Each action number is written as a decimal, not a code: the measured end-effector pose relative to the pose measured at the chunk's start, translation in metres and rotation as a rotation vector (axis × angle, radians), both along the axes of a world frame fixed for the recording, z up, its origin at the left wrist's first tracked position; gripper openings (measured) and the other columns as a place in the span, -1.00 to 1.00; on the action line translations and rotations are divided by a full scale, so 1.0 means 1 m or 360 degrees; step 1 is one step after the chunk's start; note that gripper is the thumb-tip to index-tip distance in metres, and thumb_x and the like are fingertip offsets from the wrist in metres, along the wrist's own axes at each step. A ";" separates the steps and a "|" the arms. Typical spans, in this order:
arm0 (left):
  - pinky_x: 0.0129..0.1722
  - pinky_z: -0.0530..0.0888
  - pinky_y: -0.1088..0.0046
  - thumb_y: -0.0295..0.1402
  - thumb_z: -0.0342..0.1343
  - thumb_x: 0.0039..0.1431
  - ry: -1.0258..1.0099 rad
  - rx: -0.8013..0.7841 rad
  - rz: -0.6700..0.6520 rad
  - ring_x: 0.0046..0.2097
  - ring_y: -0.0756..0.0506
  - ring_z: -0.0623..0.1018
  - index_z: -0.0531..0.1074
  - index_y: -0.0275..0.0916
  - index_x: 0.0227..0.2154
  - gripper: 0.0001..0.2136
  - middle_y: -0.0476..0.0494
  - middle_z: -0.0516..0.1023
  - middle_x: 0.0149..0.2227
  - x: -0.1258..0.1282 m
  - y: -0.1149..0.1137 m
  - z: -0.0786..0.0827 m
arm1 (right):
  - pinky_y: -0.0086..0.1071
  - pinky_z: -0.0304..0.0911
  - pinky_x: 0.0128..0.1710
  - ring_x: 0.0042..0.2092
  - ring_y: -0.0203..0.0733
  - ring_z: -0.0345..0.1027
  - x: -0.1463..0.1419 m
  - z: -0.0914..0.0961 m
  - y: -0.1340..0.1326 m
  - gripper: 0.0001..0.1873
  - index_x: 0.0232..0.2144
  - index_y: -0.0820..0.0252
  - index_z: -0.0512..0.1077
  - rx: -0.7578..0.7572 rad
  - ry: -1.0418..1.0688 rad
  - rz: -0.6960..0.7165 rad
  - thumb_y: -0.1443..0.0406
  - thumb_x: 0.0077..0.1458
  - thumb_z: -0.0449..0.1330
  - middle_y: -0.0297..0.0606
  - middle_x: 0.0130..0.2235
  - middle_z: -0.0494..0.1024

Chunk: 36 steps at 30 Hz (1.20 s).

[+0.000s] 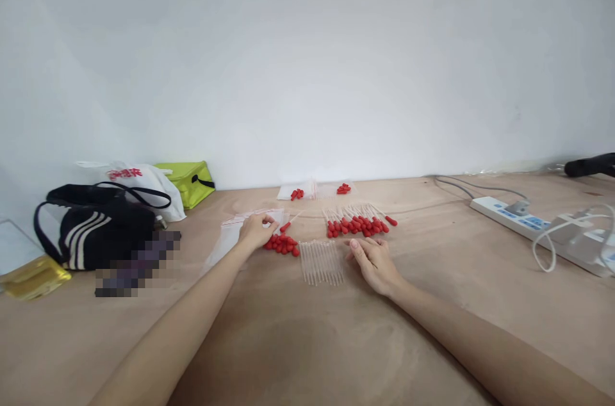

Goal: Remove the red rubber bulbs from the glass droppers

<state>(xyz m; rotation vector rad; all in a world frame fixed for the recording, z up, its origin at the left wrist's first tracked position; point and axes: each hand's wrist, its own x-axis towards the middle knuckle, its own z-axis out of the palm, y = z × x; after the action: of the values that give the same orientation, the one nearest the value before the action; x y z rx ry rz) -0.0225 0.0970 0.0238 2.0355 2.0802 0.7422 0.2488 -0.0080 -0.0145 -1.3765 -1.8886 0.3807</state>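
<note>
My left hand (258, 230) hovers by a pile of red rubber bulbs (283, 244), fingers bent and drawn together. A dropper with a red bulb (285, 227) lies just off its fingertips, its thin tube pointing up to the right. Whatever the fingers pinch is hidden. A row of clear thin tubes (321, 262) lies side by side between my hands. Right of them, my right hand (373, 263) is closed with thumb against forefinger; what it pinches is too small to make out. Several droppers with red bulbs (358, 223) form a row behind it.
Clear zip bags (225, 239) lie under and beside my left arm. More bags (314, 189) with small red-bulbed pieces (344, 189) rest by the wall. A black bag (100, 227), white bag (168, 191) and green bag (189, 183) stand left. A power strip (509, 217) with cables lies right.
</note>
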 end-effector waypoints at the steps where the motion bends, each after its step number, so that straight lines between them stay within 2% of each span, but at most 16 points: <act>1: -0.33 0.36 0.42 -0.17 0.09 -0.16 0.0027 -0.0074 0.0022 -0.28 -0.15 0.48 0.44 -0.22 -0.53 -0.79 -0.11 0.53 -0.38 0.002 0.009 0.002 | -0.22 -0.05 -0.11 -0.25 -0.21 0.29 0.001 -0.002 0.001 -0.44 -0.52 0.15 0.39 0.0015 0.0020 -0.0024 0.08 0.18 -0.30 -0.29 -0.41 0.50; 5: -0.53 0.30 0.48 -0.03 0.15 -0.30 0.0110 -0.0333 0.0020 -0.51 -0.10 0.46 0.40 -0.20 -0.68 -0.69 -0.04 0.48 -0.63 0.012 0.029 0.005 | -0.25 -0.02 -0.13 -0.28 -0.22 0.30 0.004 -0.005 0.003 -0.47 -0.55 0.16 0.36 0.0088 0.0058 -0.0097 0.09 0.18 -0.28 -0.30 -0.45 0.49; 7: -0.55 0.28 0.49 -0.01 0.16 -0.34 0.0156 -0.0391 -0.0002 -0.53 -0.09 0.45 0.38 -0.19 -0.75 -0.68 -0.02 0.45 -0.67 0.016 0.031 0.005 | -0.27 -0.01 -0.15 -0.30 -0.24 0.30 0.004 -0.006 0.003 -0.49 -0.56 0.16 0.34 0.0122 0.0064 -0.0111 0.11 0.19 -0.27 -0.32 -0.47 0.48; 10: -0.55 0.27 0.48 -0.06 0.16 -0.28 0.0225 -0.0378 -0.0009 -0.54 -0.09 0.45 0.36 -0.18 -0.78 -0.71 -0.02 0.43 -0.71 0.023 0.028 0.009 | -0.29 0.01 -0.18 -0.32 -0.26 0.30 0.004 -0.005 0.002 -0.50 -0.55 0.16 0.36 0.0194 0.0044 -0.0123 0.13 0.19 -0.26 -0.33 -0.48 0.48; 12: -0.52 0.28 0.47 -0.12 0.13 -0.20 0.0270 -0.0289 -0.0005 -0.52 -0.10 0.46 0.36 -0.19 -0.75 -0.74 -0.03 0.43 -0.69 0.028 0.022 0.015 | -0.30 0.03 -0.20 -0.35 -0.27 0.30 0.003 -0.005 0.002 -0.52 -0.50 0.15 0.38 0.0238 0.0010 -0.0143 0.15 0.19 -0.25 -0.34 -0.49 0.47; 14: -0.46 0.30 0.45 -0.16 0.08 -0.11 0.0316 -0.0116 -0.0012 -0.43 -0.13 0.48 0.37 -0.20 -0.67 -0.77 -0.08 0.47 -0.59 0.033 0.011 0.023 | -0.30 0.05 -0.21 -0.35 -0.27 0.29 0.003 -0.005 0.001 -0.59 -0.41 0.13 0.40 0.0283 -0.0020 -0.0162 0.16 0.18 -0.21 -0.33 -0.47 0.46; 17: -0.28 0.30 0.40 -0.20 0.01 -0.01 0.0370 0.0174 -0.0106 -0.22 -0.16 0.46 0.37 -0.21 -0.50 -0.82 -0.13 0.49 -0.36 0.039 -0.017 0.031 | -0.28 0.12 -0.22 -0.25 -0.22 0.29 0.002 -0.006 0.001 -0.69 -0.28 0.14 0.38 0.0402 0.0013 -0.0200 0.15 0.13 -0.09 -0.22 -0.30 0.43; 18: -0.23 0.29 0.39 -0.22 -0.01 0.02 0.0378 0.0240 -0.0165 -0.21 -0.14 0.45 0.36 -0.20 -0.47 -0.83 -0.11 0.49 -0.34 0.041 -0.028 0.031 | -0.28 0.15 -0.23 -0.22 -0.19 0.28 0.002 -0.007 0.002 -0.69 -0.24 0.15 0.37 0.0444 0.0044 -0.0219 0.14 0.11 -0.06 -0.16 -0.23 0.39; 22: -0.25 0.27 0.36 -0.22 -0.05 0.10 0.0360 0.0529 -0.0622 -0.37 -0.07 0.44 0.32 -0.22 -0.48 -0.81 -0.03 0.47 -0.46 0.046 -0.069 0.011 | -0.24 0.20 -0.22 -0.08 -0.10 0.20 0.003 -0.007 0.001 -0.51 0.00 0.15 0.21 0.0576 0.0001 -0.0192 0.11 0.01 0.05 -0.05 -0.05 0.25; 24: -0.27 0.27 0.36 -0.24 -0.05 0.12 0.0360 0.0607 -0.0841 -0.39 -0.06 0.43 0.31 -0.24 -0.49 -0.81 -0.03 0.46 -0.48 0.048 -0.081 -0.003 | -0.18 0.14 -0.13 0.00 -0.06 0.14 0.003 -0.005 -0.001 -0.43 0.06 0.13 0.14 0.0642 -0.0142 -0.0116 0.10 0.00 0.07 -0.06 -0.01 0.24; 26: -0.30 0.26 0.38 -0.25 -0.04 0.12 0.0365 0.0709 -0.0988 -0.40 -0.05 0.42 0.30 -0.25 -0.51 -0.80 -0.04 0.45 -0.49 0.049 -0.086 -0.014 | -0.16 0.05 -0.07 0.02 -0.06 0.12 0.003 -0.004 -0.003 -0.46 0.06 0.11 0.16 0.0676 -0.0295 -0.0019 0.12 0.01 0.07 -0.10 -0.01 0.29; 32: -0.34 0.24 0.40 -0.30 -0.05 0.15 0.0410 0.1009 -0.1142 -0.41 -0.02 0.40 0.29 -0.26 -0.52 -0.81 -0.04 0.44 -0.50 0.054 -0.090 -0.025 | -0.15 -0.11 -0.02 -0.17 -0.21 0.24 -0.004 -0.001 -0.006 -0.72 -0.13 0.07 0.36 0.0705 -0.0537 0.0181 0.21 0.10 0.02 -0.27 -0.24 0.49; 36: -0.32 0.25 0.40 -0.30 -0.04 0.15 0.0413 0.1041 -0.1206 -0.40 -0.02 0.40 0.30 -0.25 -0.51 -0.82 -0.05 0.45 -0.49 0.057 -0.092 -0.026 | -0.14 -0.15 -0.03 -0.27 -0.25 0.22 -0.008 0.000 -0.005 -0.77 -0.22 0.03 0.42 0.0720 -0.0621 0.0203 0.21 0.10 0.02 -0.31 -0.42 0.48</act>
<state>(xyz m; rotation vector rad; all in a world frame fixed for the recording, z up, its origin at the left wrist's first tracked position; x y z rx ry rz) 0.0342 0.0050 -0.0024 3.0944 0.9989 1.1175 0.2410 -0.0132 -0.0148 -1.0774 -2.2089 -0.2679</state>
